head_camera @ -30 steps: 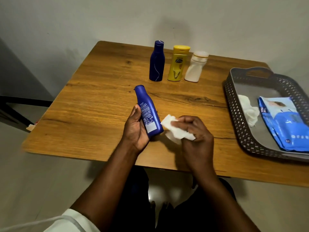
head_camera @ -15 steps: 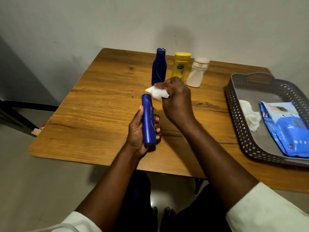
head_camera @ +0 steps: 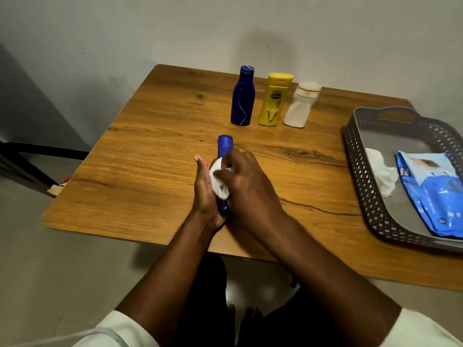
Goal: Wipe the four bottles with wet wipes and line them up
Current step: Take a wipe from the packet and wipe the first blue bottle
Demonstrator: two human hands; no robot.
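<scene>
Four bottles — two blue, one yellow, one white — two wipes, one tray, one wipes pack

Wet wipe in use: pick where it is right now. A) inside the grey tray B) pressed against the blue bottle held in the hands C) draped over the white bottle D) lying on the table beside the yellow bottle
B: the right hand presses the wet wipe against the blue bottle, which the left hand holds.
</scene>
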